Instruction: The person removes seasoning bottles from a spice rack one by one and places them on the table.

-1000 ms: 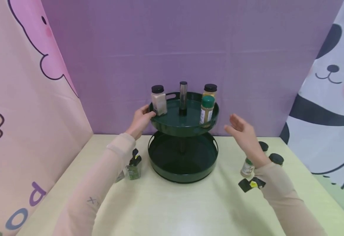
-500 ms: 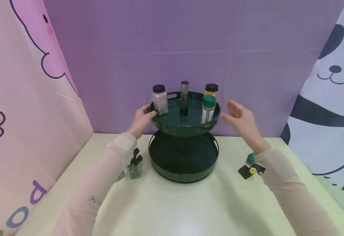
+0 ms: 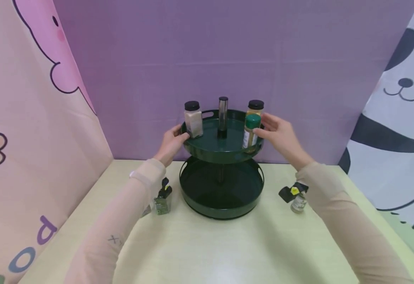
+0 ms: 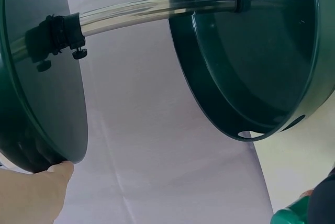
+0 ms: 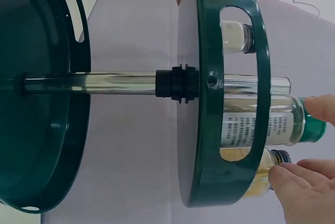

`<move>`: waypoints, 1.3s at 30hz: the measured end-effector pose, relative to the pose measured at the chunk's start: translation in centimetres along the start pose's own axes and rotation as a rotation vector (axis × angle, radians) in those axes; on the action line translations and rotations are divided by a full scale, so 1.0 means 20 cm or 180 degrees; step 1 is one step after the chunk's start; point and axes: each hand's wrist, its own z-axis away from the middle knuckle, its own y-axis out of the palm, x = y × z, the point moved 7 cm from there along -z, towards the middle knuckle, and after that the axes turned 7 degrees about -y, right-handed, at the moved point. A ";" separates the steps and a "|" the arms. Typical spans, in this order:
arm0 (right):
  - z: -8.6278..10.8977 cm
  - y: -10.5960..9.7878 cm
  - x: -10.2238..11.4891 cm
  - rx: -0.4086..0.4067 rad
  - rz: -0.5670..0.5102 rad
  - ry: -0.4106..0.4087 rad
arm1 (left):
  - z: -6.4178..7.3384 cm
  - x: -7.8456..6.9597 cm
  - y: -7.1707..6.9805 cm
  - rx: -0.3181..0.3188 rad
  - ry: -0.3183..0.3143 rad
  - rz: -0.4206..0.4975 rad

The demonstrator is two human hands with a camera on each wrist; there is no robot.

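A dark green two-tier round rack (image 3: pixel 222 213) stands on the table. My left hand (image 3: pixel 171 145) grips the upper tier's left rim, beside a square jar of pale powder (image 3: pixel 194 122) with a black lid. At the right side of that tier, my right hand (image 3: pixel 279 136) reaches in with its fingers spread. Its thumb overlaps the green cap (image 5: pixel 314 124) of a spice jar (image 5: pixel 282 127). The other fingers (image 5: pixel 303 182) lie over a black-lidded jar with yellow contents (image 5: pixel 259 182) behind it. A post (image 3: pixel 222 114) rises from the tier's centre.
Left of the rack, a small jar with green contents (image 3: pixel 162 206) stands on the table (image 3: pixel 207 252). A labelled jar (image 3: pixel 298 204) stands to the right, partly behind a black piece with a yellow centre (image 3: pixel 294 191) by the right wrist.
My right hand has moved left and slightly up from beside the rack to the green-capped spice jar. My left hand stays on the rim.
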 end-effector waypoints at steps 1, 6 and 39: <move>-0.01 0.01 0.00 0.0006 0.0001 -0.0008 | 0.00 0.00 0.00 -0.0005 0.0000 0.0001; -0.05 0.04 -0.01 0.0090 0.0030 -0.0012 | 0.00 0.00 0.01 -0.0011 0.0016 0.0007; -0.06 0.07 0.00 0.0013 0.0232 0.0113 | 0.00 0.01 0.01 -0.0008 -0.0095 -0.0074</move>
